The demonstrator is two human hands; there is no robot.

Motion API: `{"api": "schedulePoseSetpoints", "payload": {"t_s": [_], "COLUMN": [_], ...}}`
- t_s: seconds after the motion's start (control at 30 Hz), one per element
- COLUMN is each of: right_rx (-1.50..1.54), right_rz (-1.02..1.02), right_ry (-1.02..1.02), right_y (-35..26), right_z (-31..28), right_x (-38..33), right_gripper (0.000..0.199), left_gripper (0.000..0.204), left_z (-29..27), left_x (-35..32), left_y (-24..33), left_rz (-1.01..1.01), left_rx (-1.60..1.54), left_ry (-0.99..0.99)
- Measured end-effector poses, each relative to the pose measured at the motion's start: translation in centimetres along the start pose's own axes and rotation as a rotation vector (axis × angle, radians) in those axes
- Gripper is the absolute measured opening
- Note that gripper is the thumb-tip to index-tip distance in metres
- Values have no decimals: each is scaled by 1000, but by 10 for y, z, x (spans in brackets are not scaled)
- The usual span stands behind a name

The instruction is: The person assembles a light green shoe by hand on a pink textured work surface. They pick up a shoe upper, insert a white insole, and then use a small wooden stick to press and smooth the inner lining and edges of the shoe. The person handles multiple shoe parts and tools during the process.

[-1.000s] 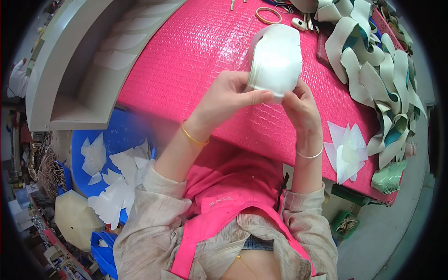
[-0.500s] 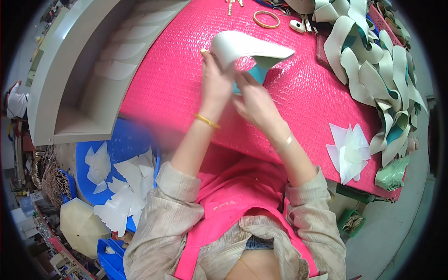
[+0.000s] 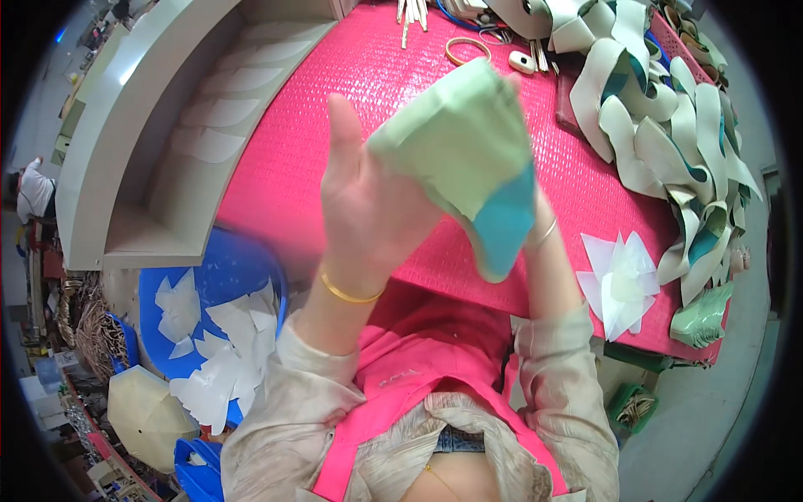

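Observation:
A shoe upper [image 3: 456,146], with its pale green and teal lining facing up, is held above the pink table. My right hand [image 3: 542,209] is mostly behind it; one fingertip shows at its top edge, and the hand grips the piece from that side. My left hand [image 3: 368,205] lies against the upper's left edge, palm up, its thumb stretched out apart. The other left fingers are hidden behind the piece. Both hands are slightly blurred.
A heap of white shoe uppers [image 3: 619,117] covers the table's right side. Translucent white sheets [image 3: 621,284] and a green stack [image 3: 701,316] lie near the front right corner. At left stand a grey shelf unit [image 3: 84,201] and a blue bin [image 3: 155,293] with white scraps.
The shoe upper has been turned from its white outside to its lining and brought nearer. My left thumb has swung out, and my right hand has moved behind the piece.

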State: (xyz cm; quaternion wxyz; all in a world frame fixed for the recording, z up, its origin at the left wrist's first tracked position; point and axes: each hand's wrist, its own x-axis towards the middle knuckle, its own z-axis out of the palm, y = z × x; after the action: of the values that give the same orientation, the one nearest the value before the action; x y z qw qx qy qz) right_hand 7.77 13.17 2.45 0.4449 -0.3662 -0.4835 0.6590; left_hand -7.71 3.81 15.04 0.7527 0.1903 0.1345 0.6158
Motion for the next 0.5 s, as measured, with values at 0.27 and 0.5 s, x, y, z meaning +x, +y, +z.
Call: {"api": "schedulePoseSetpoints", "payload": {"t_s": [0.27,0.5], "right_rx": [-920,-128], "right_rz": [-1047,-268], "right_ry": [330,259], "right_y": [-121,-150], "right_z": [44,-28], "right_x": [-52,-39], "right_gripper": [26,18], "left_gripper": [64,59], "left_z": [-2,11], "left_x": [36,31], "left_y": [-5,4], "left_rz": [-5,1], "left_rx": [-175,627], "left_ry": [-271,-201]}}
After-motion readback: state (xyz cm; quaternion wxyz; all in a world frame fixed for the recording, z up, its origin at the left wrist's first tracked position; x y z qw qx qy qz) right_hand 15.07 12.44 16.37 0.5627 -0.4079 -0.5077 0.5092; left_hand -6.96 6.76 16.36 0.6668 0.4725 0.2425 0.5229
